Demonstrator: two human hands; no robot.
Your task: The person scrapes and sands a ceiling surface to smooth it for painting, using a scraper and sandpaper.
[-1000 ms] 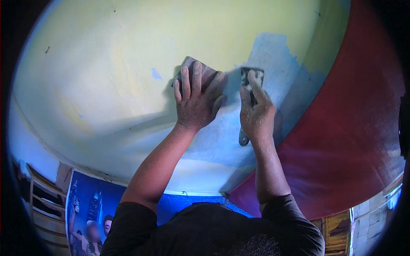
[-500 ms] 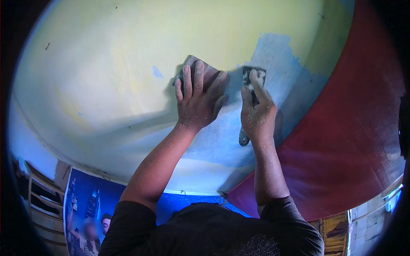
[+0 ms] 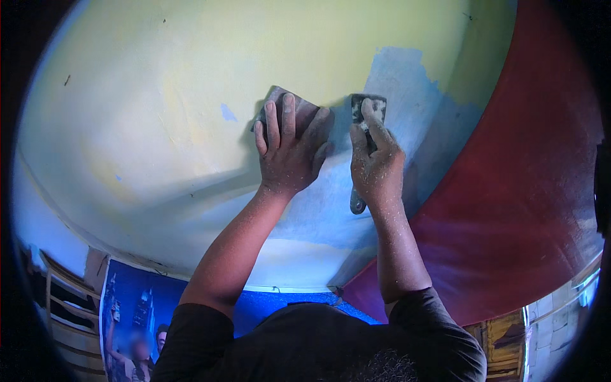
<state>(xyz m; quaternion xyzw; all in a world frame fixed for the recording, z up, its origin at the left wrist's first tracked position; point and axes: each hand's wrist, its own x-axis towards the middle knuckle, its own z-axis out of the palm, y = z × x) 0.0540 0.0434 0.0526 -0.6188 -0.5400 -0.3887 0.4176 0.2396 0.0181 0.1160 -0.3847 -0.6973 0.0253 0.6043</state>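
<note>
My left hand [image 3: 283,149] is spread over a dark brown, dusty rectangular plate [image 3: 305,105], holding it at the pale yellow painted wall [image 3: 191,76]. Its fingers stretch across the plate, and the thumb lies along the right side. I cannot tell whether the plate is bare or covered with abrasive. In my right hand [image 3: 380,162] is a putty knife [image 3: 377,107], its wide blade smeared with white and pointing up the wall. Thumb and fingers close round it, and its handle end shows below the hand. Pale dust flecks both hands and forearms.
A bluish bare patch [image 3: 398,73] spreads over the wall around the putty knife. A dark red wall or panel [image 3: 509,210] meets it at the right. Low at the left hangs a blue poster [image 3: 127,293] beside a wooden slatted frame [image 3: 70,312].
The whole view has shifted slightly, moving the wall marks to the left. Both hands keep almost the same places on the wall, with the same grips.
</note>
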